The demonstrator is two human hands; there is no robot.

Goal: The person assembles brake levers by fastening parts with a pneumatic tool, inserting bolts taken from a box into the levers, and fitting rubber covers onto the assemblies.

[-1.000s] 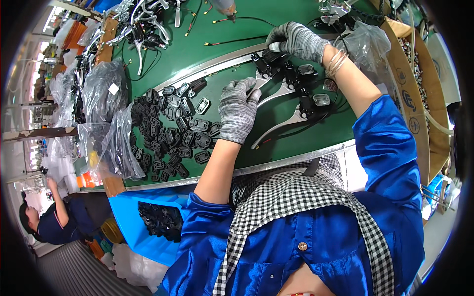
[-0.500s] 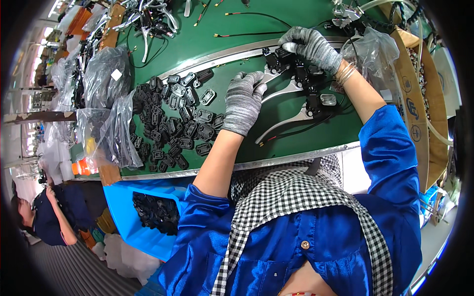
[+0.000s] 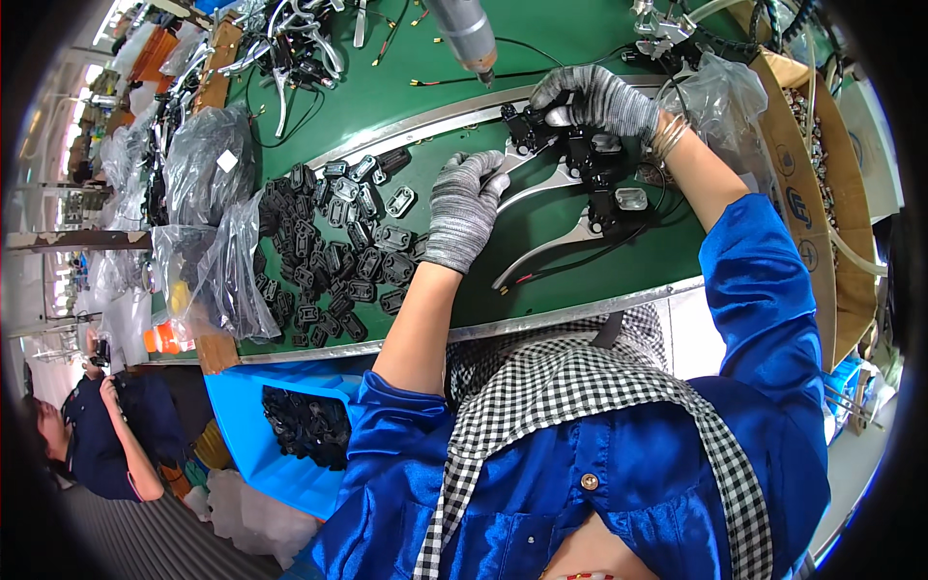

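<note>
Both my hands wear grey striped knit gloves. My left hand (image 3: 462, 211) is closed around the silver blade of the farthest brake lever (image 3: 523, 153). My right hand (image 3: 601, 102) grips the black housing end of that same lever, and its fingers hide part of the housing. Just nearer me lie two more brake levers with black housings, a middle lever (image 3: 541, 186) and a near lever (image 3: 551, 249) with a black cable. To the left of my left hand spreads a pile of small black clamp-like parts (image 3: 338, 246), some showing a lighter face.
A power screwdriver (image 3: 466, 37) points down beyond my hands. Clear plastic bags (image 3: 208, 159) line the left side. A cardboard box (image 3: 797, 193) stands at right, and a blue bin (image 3: 242, 411) sits below the table edge. Another person (image 3: 111, 435) is at far left.
The power screwdriver has come into view at the top. My left hand has shifted slightly left and down, now on the lever blade. My right hand has moved slightly left and down.
</note>
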